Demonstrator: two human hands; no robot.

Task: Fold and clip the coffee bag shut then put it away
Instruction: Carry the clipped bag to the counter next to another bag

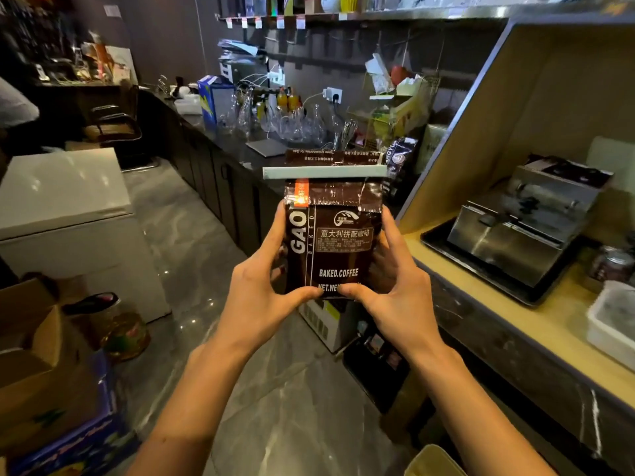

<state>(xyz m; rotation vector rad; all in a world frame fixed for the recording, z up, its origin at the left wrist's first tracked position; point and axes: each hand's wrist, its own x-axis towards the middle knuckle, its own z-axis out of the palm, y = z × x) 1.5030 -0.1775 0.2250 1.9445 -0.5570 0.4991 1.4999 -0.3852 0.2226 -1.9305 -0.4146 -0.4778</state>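
Observation:
A dark brown coffee bag [338, 235] with white "BAKED.COFFEE" print is held upright in front of me, above the floor. A long pale green clip [324, 172] runs across its folded top, with a strip of the bag sticking up above it. My left hand [261, 293] grips the bag's left side and lower edge. My right hand [388, 286] grips the right side, thumb on the bottom front. Both thumbs nearly meet under the label.
A yellow-topped counter [515, 338] at the right carries a steel machine [522, 221] on a black tray and a white tub [611, 321]. A dark counter [240, 146] behind the bag holds glassware and another dark bag [400, 156]. A white chest freezer [68, 214] and cardboard boxes stand left.

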